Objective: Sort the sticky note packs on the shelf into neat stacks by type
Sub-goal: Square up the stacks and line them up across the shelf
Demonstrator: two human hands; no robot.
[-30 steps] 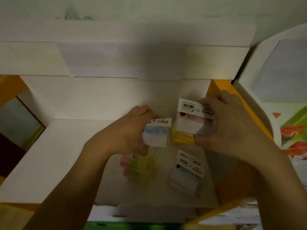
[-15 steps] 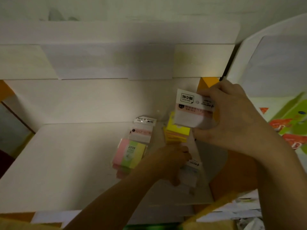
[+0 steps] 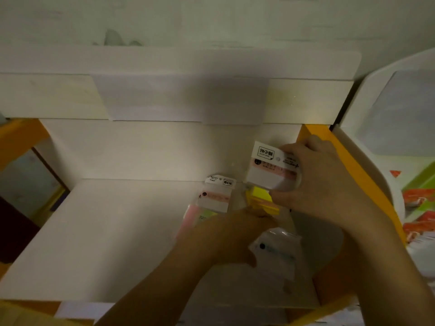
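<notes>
The right hand (image 3: 327, 182) holds a sticky note pack (image 3: 273, 169) above the shelf (image 3: 106, 231). Just below its fingers lies a note pad stack (image 3: 260, 198), which the left hand's (image 3: 226, 234) fingertips reach. Left of them lies another pack (image 3: 217, 196); right of the left hand, a bagged pack (image 3: 279, 252).

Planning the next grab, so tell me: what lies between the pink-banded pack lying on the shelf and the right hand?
In the head view, the yellow sticky-note pads lie between that pink-banded pack and the right hand.

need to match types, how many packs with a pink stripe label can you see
2: one pink-stripe pack held up in the right hand, one pink-stripe pack lying on the shelf. The left hand may hide more.
</notes>
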